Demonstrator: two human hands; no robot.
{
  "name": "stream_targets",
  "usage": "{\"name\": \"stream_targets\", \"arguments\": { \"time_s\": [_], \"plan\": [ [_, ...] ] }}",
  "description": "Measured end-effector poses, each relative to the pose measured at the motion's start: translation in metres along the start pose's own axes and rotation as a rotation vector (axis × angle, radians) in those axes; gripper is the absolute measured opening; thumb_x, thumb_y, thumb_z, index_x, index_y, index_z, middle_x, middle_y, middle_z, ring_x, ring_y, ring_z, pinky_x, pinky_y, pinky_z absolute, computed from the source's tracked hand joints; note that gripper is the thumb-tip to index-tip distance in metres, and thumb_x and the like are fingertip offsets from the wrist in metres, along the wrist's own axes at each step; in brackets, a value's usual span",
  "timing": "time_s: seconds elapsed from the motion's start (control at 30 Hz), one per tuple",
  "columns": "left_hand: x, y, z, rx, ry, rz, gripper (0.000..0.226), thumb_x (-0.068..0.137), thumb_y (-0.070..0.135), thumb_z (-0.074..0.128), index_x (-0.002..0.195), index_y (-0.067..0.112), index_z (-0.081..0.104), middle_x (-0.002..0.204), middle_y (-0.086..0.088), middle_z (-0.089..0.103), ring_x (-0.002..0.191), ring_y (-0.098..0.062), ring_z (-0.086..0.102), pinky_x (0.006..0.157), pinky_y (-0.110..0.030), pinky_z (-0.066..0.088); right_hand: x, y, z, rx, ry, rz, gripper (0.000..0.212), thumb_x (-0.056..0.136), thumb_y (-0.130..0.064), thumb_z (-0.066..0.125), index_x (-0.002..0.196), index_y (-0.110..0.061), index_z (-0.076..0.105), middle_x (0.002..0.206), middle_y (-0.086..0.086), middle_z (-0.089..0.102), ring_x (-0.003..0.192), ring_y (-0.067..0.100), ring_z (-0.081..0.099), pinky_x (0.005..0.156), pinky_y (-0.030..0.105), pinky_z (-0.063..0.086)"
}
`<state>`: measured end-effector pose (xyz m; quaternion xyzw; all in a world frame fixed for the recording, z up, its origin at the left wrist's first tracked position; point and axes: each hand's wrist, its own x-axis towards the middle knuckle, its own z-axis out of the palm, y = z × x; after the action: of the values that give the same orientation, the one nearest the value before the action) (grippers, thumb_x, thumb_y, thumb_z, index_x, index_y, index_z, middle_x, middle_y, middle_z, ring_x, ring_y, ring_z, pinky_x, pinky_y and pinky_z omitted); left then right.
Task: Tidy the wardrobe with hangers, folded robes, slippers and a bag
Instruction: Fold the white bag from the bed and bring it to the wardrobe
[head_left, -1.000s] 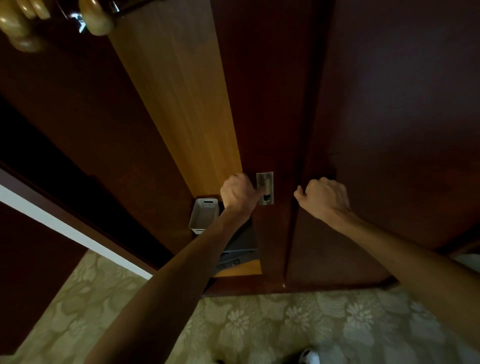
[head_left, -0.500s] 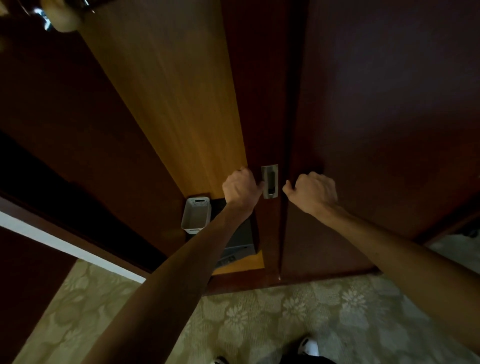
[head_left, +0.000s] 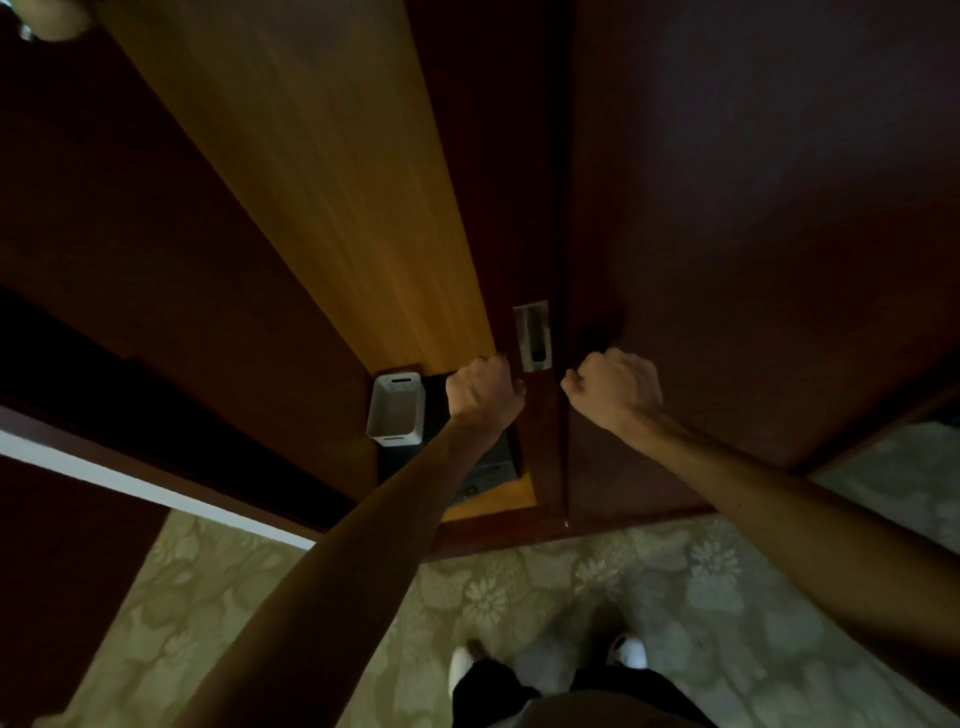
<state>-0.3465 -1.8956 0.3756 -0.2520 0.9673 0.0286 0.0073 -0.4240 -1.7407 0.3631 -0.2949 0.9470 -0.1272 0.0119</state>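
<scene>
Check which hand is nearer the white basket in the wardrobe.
Left. The left hand grips the door edge just right of the white basket; the right hand is farther right, past the metal door handle.

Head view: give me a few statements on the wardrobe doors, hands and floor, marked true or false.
1. The left hand grips the edge of a door. True.
2. The white bin stands on the carpet. False: it sits inside the wardrobe.
3. The right hand holds a hanger. False: it is curled at the right door's edge.
4. A metal pull lies between the hands. True.
5. The carpet is plain. False: it is flowered.
</scene>
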Motion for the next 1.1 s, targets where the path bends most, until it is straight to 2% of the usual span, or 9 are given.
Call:
{"name": "stream_targets", "arguments": {
  "time_s": [0.1,0.23,0.37,0.47,0.67,0.77,0.9,1.0,1.1],
  "plan": [
    [-0.002,0.004,0.023,-0.017,-0.103,0.069,0.032,0.097,0.039,0.051,0.11,0.013,0.064,0.107,-0.011,0.067,0.099,-0.031,0.067,0.069,-0.035,0.042,-0.011,0.004,0.02,0.016,-0.072,0.078,0.04,0.098,-0.046,0.045,0.079,-0.019,0.067,0.083,0.004,0.062,0.082,0.024,0.065,0.073,0.033,0.047],
    [0.0,0.012,0.063,-0.012,-0.295,0.14,0.034,0.094,0.042,0.055,0.113,0.017,0.065,0.112,-0.009,0.068,0.102,-0.029,0.067,0.079,-0.038,0.052,-0.034,0.014,0.053,0.06,-0.222,0.234,0.034,0.095,-0.044,0.046,0.096,-0.018,0.069,0.104,0.008,0.068,0.102,0.028,0.065,0.085,0.035,0.05],
    [-0.009,0.017,0.105,-0.06,-0.464,0.284,0.033,0.094,0.042,0.057,0.119,0.023,0.064,0.12,-0.004,0.066,0.11,-0.024,0.064,0.088,-0.036,0.051,-0.072,0.021,0.081,0.2,-0.328,0.491,0.032,0.092,-0.046,0.055,0.108,-0.022,0.071,0.115,0.001,0.068,0.107,0.025,0.066,0.086,0.033,0.051],
    [-0.02,0.021,0.137,-0.182,-0.629,0.37,0.034,0.091,0.033,0.064,0.122,0.02,0.061,0.122,-0.004,0.065,0.113,-0.025,0.062,0.093,-0.036,0.052,-0.114,0.027,0.102,0.258,-0.403,0.682,0.033,0.092,-0.041,0.059,0.114,-0.018,0.069,0.125,0.006,0.067,0.117,0.028,0.062,0.092,0.033,0.049],
    [-0.055,0.042,0.187,0.035,-0.886,0.794,0.025,0.09,0.032,0.062,0.109,0.019,0.069,0.112,-0.004,0.071,0.106,-0.026,0.065,0.087,-0.034,0.052,-0.224,0.031,0.134,0.444,-0.495,1.058,0.027,0.094,-0.031,0.058,0.111,-0.016,0.073,0.122,0.007,0.069,0.114,0.024,0.064,0.092,0.029,0.048],
    [-0.086,0.063,0.209,0.168,-1.03,0.998,0.024,0.091,0.03,0.062,0.107,0.018,0.073,0.112,-0.004,0.073,0.107,-0.024,0.066,0.089,-0.033,0.051,-0.284,0.021,0.149,0.56,-0.439,1.305,0.027,0.094,-0.026,0.058,0.113,-0.015,0.074,0.121,0.008,0.069,0.112,0.025,0.065,0.088,0.029,0.05],
    [-0.147,0.093,0.227,0.318,-1.17,1.13,0.02,0.09,0.024,0.06,0.095,0.013,0.076,0.087,-0.004,0.077,0.087,-0.023,0.071,0.083,-0.034,0.058,-0.365,-0.009,0.171,0.728,-0.288,1.579,0.02,0.09,-0.018,0.059,0.096,-0.011,0.076,0.106,0.014,0.074,0.098,0.029,0.069,0.07,0.026,0.045],
    [-0.199,0.12,0.238,0.504,-1.247,1.261,0.016,0.092,0.022,0.059,0.089,0.015,0.074,0.088,-0.005,0.077,0.086,-0.026,0.073,0.082,-0.041,0.06,-0.429,-0.037,0.188,0.862,-0.154,1.8,0.015,0.085,-0.022,0.058,0.071,-0.019,0.061,0.092,0.016,0.072,0.086,0.03,0.068,0.065,0.025,0.042],
    [-0.255,0.148,0.248,0.652,-1.263,1.376,0.017,0.093,0.02,0.059,0.092,0.013,0.074,0.094,-0.009,0.076,0.092,-0.029,0.072,0.086,-0.043,0.059,-0.492,-0.076,0.205,1.01,0.043,1.985,0.029,0.074,-0.04,0.05,0.064,-0.014,0.06,0.073,0.01,0.07,0.074,0.031,0.069,0.062,0.032,0.054]
  ]
}}
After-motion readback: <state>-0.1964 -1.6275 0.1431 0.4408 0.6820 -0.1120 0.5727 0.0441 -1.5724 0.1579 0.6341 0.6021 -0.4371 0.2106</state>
